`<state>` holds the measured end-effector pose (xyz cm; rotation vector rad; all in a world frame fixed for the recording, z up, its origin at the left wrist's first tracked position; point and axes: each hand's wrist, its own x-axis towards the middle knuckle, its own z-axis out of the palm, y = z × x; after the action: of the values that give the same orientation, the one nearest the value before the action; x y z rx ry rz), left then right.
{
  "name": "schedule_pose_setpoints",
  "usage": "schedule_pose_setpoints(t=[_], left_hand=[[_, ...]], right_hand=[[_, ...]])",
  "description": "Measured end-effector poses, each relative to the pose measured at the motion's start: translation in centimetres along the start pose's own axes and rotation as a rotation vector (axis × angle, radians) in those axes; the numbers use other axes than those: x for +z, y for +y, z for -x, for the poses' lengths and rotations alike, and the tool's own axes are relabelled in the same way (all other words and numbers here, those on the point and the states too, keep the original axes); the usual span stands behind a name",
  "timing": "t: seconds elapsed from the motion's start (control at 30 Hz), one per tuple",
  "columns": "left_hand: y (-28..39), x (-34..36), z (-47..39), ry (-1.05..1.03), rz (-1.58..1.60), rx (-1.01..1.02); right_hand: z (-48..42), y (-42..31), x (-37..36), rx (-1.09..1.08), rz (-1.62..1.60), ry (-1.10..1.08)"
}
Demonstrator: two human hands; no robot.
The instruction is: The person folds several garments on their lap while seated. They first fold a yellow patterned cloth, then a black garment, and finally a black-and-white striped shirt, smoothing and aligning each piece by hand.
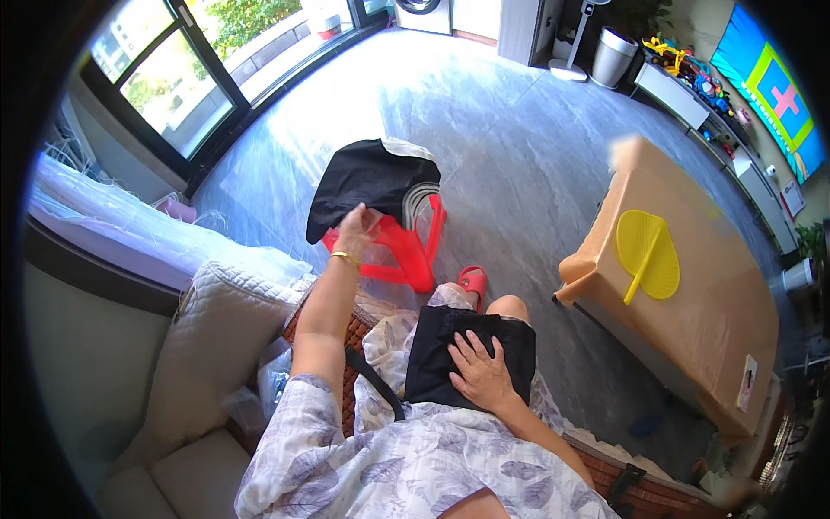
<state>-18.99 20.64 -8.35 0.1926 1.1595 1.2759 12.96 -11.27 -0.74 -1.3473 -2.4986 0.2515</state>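
A red plastic stool (405, 250) stands on the floor ahead of me on the left. Black fabric pieces (369, 178) are draped over its seat, with a white piece (410, 149) at the far edge and pale layered edges at the right. My left hand (355, 232), a gold bracelet at its wrist, reaches to the near edge of this fabric; its grip is not clear. Across my lap lies a folded black cloth (431, 363). Flat on top of it rests my right hand (481, 373), fingers spread. A black strap (376, 383) runs beside the cloth.
To the right, a table with a tan cover (707, 285) carries a yellow leaf-shaped fan (647, 254). A quilted sofa cover (220, 311) and white sheer fabric (162, 220) are at left. Glass doors (175, 97) stand beyond. Toys (707, 84) top a low cabinet.
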Motion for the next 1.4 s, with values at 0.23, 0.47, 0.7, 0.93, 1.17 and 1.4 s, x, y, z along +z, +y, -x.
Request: schedule_pose_setpoints(t=[0.23,0.47,0.7,0.93,1.17,1.4], left_hand=[[9.7,10.7,15.9,-0.239,-0.183,0.642],[6.4,11.6,35.8,-0.741,-0.447,0.833],[2.3,10.9,42.3,-1.1,0.338,0.475],[0.7,11.1,46.4,-1.096,0.268,0.654],[0.5,10.9,47.7,-1.06,0.215,0.756],[0.4,10.7,48.3,-1.025,0.168,0.825]], right_hand=[[0.1,0.3,-0.5,0.09,-0.249,0.109],[-2.6,1.6,-3.2,0.351,-1.136,0.491],[1.7,2.6,-1.8,0.645,-2.289,0.151],[4.2,2.7,-4.1,0.787,-2.192,0.244],[4.8,3.3,-5.9,0.82,-1.981,0.392],[4.9,3.8,-7.4,0.805,-1.829,0.485]])
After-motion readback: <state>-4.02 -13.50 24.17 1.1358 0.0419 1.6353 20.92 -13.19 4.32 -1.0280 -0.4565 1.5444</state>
